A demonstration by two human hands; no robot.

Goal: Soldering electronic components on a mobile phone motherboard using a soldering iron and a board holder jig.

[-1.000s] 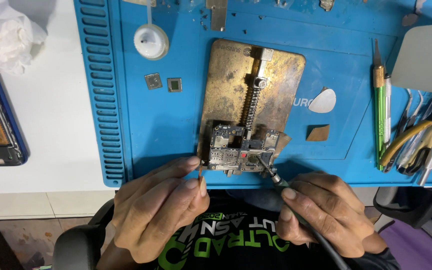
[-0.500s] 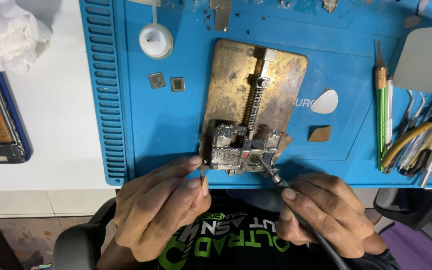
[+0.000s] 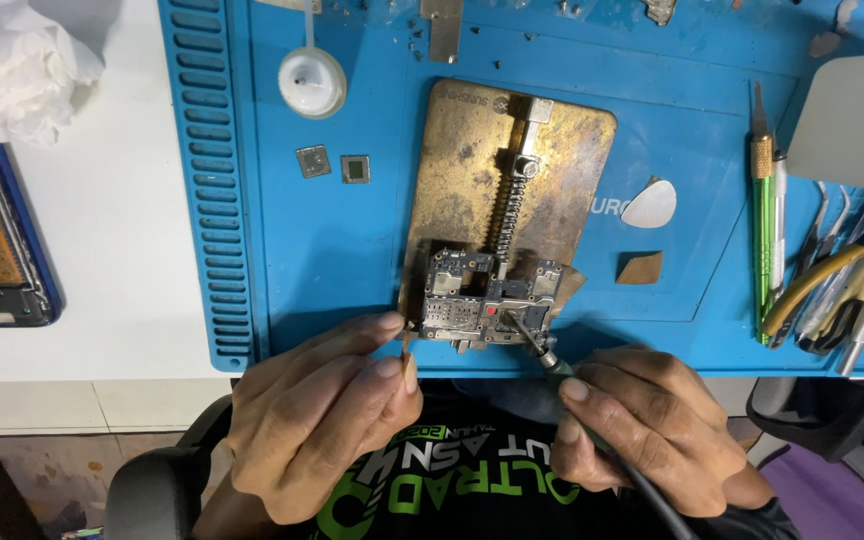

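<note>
One blue mat (cluttered) on white table

We see the circuit board on the holder plate, beyond and between left hand and right hand.

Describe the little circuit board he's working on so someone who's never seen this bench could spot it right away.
Start at the blue work mat and find the tarnished brass-coloured holder plate at its middle. The circuit board is clamped at the plate's near edge, just ahead of both hands. Unlike the two loose square chips further left, it is wide, silvery and crowded with parts.
</note>
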